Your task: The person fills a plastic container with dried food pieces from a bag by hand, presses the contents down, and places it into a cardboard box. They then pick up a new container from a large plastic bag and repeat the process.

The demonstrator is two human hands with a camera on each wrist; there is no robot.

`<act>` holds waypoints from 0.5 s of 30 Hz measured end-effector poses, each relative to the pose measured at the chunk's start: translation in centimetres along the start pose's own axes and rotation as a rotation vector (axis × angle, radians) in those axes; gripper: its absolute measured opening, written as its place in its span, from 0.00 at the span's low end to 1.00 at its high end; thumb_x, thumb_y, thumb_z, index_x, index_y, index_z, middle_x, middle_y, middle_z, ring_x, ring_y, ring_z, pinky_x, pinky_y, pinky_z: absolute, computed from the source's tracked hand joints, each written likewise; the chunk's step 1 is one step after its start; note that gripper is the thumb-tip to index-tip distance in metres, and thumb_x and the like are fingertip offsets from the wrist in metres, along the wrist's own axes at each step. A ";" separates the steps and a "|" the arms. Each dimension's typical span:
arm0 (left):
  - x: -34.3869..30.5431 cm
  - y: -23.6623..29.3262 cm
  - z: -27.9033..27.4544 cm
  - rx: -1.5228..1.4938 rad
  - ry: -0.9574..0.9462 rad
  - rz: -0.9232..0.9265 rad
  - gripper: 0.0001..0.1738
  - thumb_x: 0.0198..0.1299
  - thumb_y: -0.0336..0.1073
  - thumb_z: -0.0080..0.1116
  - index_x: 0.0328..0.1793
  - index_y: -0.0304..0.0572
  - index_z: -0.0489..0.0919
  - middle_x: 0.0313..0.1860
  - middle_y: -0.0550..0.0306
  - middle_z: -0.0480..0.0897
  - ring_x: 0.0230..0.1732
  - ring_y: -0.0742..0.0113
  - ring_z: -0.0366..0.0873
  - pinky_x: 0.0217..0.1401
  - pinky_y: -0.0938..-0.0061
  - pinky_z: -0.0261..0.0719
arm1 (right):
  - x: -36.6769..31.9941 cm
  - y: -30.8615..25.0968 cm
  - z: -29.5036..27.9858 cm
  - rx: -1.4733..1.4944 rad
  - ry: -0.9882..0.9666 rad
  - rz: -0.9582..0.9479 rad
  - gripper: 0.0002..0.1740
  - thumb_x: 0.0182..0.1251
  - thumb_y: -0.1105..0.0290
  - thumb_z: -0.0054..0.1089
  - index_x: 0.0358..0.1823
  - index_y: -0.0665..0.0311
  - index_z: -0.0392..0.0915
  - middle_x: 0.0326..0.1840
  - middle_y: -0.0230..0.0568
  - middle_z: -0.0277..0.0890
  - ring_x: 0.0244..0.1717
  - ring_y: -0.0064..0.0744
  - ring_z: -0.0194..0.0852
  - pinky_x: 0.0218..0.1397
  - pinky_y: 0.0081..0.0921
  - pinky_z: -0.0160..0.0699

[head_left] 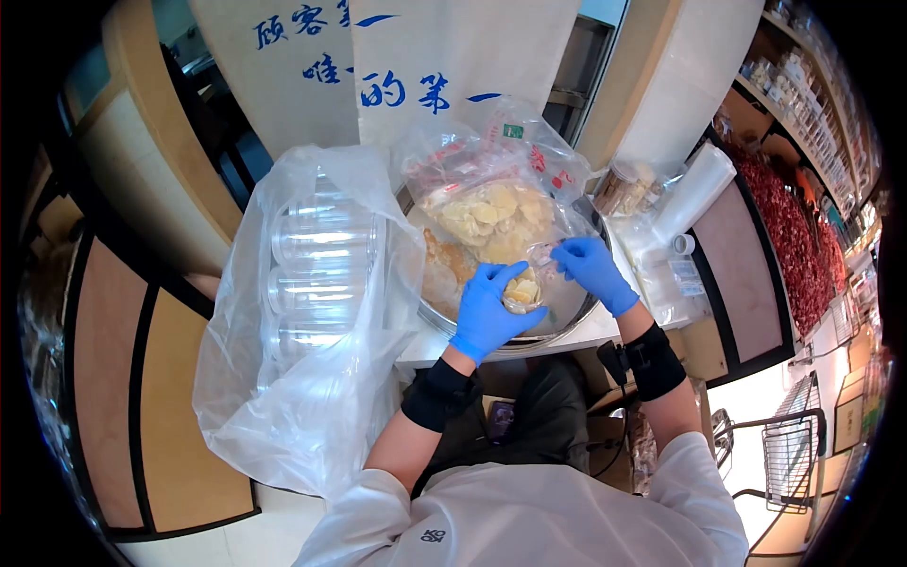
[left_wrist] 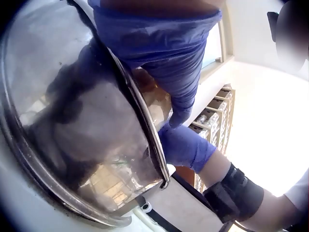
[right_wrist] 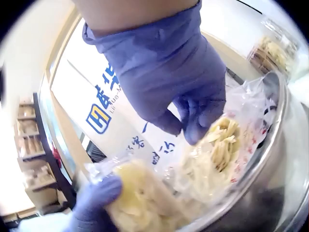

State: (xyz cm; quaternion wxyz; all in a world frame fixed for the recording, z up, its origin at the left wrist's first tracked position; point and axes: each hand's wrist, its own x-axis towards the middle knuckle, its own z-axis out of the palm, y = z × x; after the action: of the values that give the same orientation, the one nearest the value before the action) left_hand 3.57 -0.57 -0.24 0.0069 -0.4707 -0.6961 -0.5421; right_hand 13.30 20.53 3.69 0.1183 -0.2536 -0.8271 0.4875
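Observation:
My blue-gloved left hand [head_left: 491, 312] grips a clear round jar [right_wrist: 140, 198] filled with pale yellow dried slices, over the metal basin. To its right, my gloved right hand [head_left: 592, 269] hovers above the basin's contents. Its thumb and fingertips [right_wrist: 193, 137] are curled close together; I cannot tell if a small piece is between them. Behind both hands lies an open plastic bag [head_left: 548, 180] with red print, holding a heap of similar slices [head_left: 496, 215]. In the left wrist view, the basin's wall [left_wrist: 106, 111] hides much of the jar.
A large plastic sack [head_left: 283, 397] of clear empty jars [head_left: 326, 236] stands left of the basin [head_left: 430, 312]. At the right are a filled jar [head_left: 624, 184], a roll of plastic bags [head_left: 694, 189] and a bin of red dried goods [head_left: 784, 231]. A white panel [head_left: 283, 85] with blue writing rises behind.

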 end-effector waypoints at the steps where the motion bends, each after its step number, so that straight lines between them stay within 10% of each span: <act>1: 0.0 0.0 0.0 -0.036 0.002 -0.004 0.40 0.38 0.46 0.79 0.62 0.50 0.78 0.49 0.49 0.75 0.51 0.55 0.75 0.57 0.66 0.75 | 0.6 1.2 -0.2 -0.150 -0.071 0.092 0.17 0.62 0.62 0.64 0.46 0.66 0.81 0.37 0.45 0.83 0.38 0.34 0.82 0.46 0.28 0.80; 4: 0.3 0.3 0.0 -0.123 -0.011 -0.006 0.39 0.40 0.43 0.78 0.63 0.49 0.77 0.51 0.48 0.75 0.55 0.53 0.75 0.61 0.65 0.75 | 2.3 3.9 0.6 -0.885 -0.155 -0.230 0.18 0.65 0.62 0.57 0.51 0.67 0.80 0.42 0.53 0.83 0.43 0.47 0.83 0.50 0.36 0.80; 8: 0.3 -0.4 0.2 -0.112 -0.009 0.073 0.35 0.42 0.39 0.78 0.61 0.48 0.77 0.56 0.47 0.75 0.60 0.52 0.74 0.63 0.63 0.74 | 4.8 5.5 2.1 -0.627 0.105 -0.403 0.20 0.64 0.63 0.55 0.53 0.66 0.78 0.44 0.57 0.81 0.47 0.56 0.80 0.51 0.43 0.79; 15: -0.1 -0.8 0.8 -0.100 -0.005 0.074 0.31 0.42 0.38 0.78 0.56 0.44 0.80 0.58 0.44 0.76 0.59 0.51 0.76 0.63 0.63 0.75 | 6.6 2.5 3.1 -0.447 -0.312 -0.103 0.21 0.65 0.57 0.59 0.51 0.67 0.77 0.34 0.50 0.81 0.34 0.45 0.80 0.39 0.36 0.78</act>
State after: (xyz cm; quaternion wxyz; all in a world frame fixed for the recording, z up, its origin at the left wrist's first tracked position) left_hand 3.51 -0.01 -1.19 0.0018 -0.4972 -0.6502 -0.5745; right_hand 7.14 22.69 -0.33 -0.0449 -0.1527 -0.9341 0.3196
